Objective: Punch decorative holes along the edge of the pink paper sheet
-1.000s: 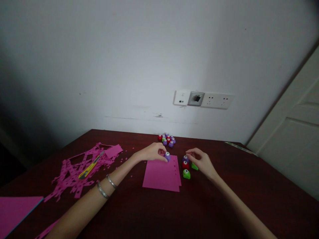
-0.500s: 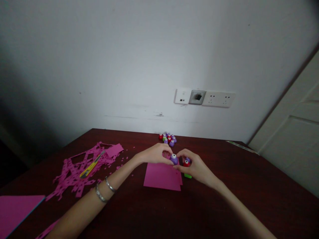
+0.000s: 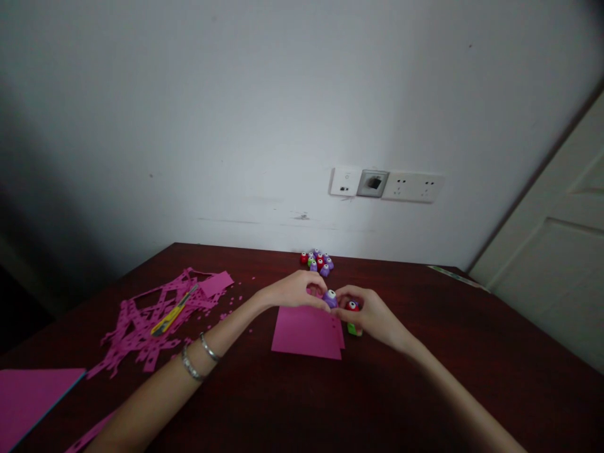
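Moved inward since earlier, the right hand meets the left hand over the pink sheets, both pinching the purple punch at their far edge; an uneven tug could skew the overlapping sheets. Beyond, small coloured punches cluster.

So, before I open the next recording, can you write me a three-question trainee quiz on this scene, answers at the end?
1. True or false: the yellow cutter lies on the pink paper scraps.
2. What is at the fingertips of both the left hand and the right hand? A) a red eyed piece; B) a purple eyed piece; C) a green eyed piece.
3. Fill in: the silver bangles are on the person's ____ forearm.
Key: 1 true; 2 B; 3 left.
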Tool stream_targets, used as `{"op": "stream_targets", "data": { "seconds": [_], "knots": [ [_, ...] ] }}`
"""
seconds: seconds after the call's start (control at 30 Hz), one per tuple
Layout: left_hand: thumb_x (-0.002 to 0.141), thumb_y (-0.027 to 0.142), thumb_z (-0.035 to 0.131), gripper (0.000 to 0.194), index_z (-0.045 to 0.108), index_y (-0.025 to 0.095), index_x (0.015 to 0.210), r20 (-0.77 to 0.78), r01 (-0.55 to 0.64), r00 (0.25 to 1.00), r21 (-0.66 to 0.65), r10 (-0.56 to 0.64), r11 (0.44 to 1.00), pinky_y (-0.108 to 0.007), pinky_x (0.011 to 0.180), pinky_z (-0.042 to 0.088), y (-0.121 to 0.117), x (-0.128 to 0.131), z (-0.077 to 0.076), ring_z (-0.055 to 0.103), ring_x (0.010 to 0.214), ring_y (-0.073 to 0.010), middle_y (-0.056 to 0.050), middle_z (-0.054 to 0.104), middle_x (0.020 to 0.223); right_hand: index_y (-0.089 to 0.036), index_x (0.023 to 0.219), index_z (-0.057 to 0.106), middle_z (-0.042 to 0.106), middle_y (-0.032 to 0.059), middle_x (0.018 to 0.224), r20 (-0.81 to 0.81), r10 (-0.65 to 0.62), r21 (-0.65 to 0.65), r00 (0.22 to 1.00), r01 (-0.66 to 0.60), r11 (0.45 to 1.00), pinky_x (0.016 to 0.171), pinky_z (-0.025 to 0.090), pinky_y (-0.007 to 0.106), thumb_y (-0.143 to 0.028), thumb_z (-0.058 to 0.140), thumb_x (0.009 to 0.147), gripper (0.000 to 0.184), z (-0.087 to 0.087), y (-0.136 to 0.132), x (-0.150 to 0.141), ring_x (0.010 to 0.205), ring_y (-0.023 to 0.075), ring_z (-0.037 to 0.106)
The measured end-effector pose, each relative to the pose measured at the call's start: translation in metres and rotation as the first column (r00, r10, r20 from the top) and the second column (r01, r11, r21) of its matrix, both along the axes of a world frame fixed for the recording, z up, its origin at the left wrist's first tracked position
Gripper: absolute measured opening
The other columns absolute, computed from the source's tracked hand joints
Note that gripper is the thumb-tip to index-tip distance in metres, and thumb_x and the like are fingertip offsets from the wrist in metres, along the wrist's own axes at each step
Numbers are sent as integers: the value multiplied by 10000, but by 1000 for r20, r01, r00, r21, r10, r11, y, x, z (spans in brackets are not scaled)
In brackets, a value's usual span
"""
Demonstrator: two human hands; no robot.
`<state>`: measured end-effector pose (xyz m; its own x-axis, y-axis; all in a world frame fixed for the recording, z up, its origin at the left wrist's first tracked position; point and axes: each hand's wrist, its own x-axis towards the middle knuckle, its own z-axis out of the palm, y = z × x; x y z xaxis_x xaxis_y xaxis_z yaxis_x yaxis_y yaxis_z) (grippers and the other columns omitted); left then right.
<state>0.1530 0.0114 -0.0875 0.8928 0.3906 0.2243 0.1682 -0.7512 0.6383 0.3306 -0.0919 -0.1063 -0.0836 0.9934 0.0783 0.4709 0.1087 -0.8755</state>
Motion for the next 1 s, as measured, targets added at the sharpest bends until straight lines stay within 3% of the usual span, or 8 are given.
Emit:
{"op": "stream_targets", "data": {
  "seconds": [0.27, 0.4, 0.53, 0.63, 0.77, 1.0],
  "knots": [
    [667, 445, 673, 348, 628, 169, 874, -25, 22, 999, 101, -20, 995, -260, 692, 386, -7, 2, 2, 497, 774, -140, -33, 545, 857, -173, 852, 607, 603, 1, 704, -14, -33, 9, 999, 33, 999, 484, 485, 224, -263, 626, 686, 190, -8, -5, -3, 562, 110, 560],
    [667, 452, 667, 373, 628, 179, 918, -75, -25, 996, 215, 42, 976, -291, 809, 357, 9, -13, 1, 468, 910, -185, -59, 523, 962, -164, 783, 621, 633, 13, 714, 1, -73, 54, 997, 73, 996, 603, 477, 260, -262, 651, 657, 163, -23, -11, -4, 660, 140, 587],
    [643, 496, 661, 424, 627, 173, 915, -202, -174, 950, 286, 237, 942, -291, 777, 352, 39, -36, -20, 452, 907, -211, -65, 500, 933, -159, 742, 603, 636, 17, 731, -18, -92, 2, 996, 92, 996, 618, 472, 267, -295, 653, 657, 168, -36, -19, -5, 678, 148, 593],
    [612, 528, 664, 473, 627, 165, 913, -304, -222, 902, 284, 307, 933, -272, 732, 350, 60, -49, -41, 453, 891, -221, -65, 503, 896, -158, 738, 600, 636, 19, 734, -3, -94, -32, 996, 94, 995, 614, 472, 265, -290, 650, 660, 160, -40, -21, -5, 683, 151, 591],
    [590, 568, 657, 538, 620, 168, 946, -344, -247, 879, 264, 331, 932, -267, 716, 346, 77, -53, -58, 462, 892, -229, -73, 533, 907, -163, 750, 604, 628, 7, 704, 21, -112, -17, 994, 112, 994, 605, 463, 266, -294, 640, 668, 159, -43, -17, -1, 647, 141, 578],
    [555, 514, 710, 444, 634, 177, 832, -357, -205, 894, 213, 271, 955, -261, 713, 348, 82, -47, -61, 493, 805, -195, -42, 582, 806, -169, 712, 623, 594, -12, 625, 88, -188, 32, 978, 186, 982, 555, 433, 262, -338, 647, 656, 180, -48, -10, 17, 580, 139, 550]
  ]
}}
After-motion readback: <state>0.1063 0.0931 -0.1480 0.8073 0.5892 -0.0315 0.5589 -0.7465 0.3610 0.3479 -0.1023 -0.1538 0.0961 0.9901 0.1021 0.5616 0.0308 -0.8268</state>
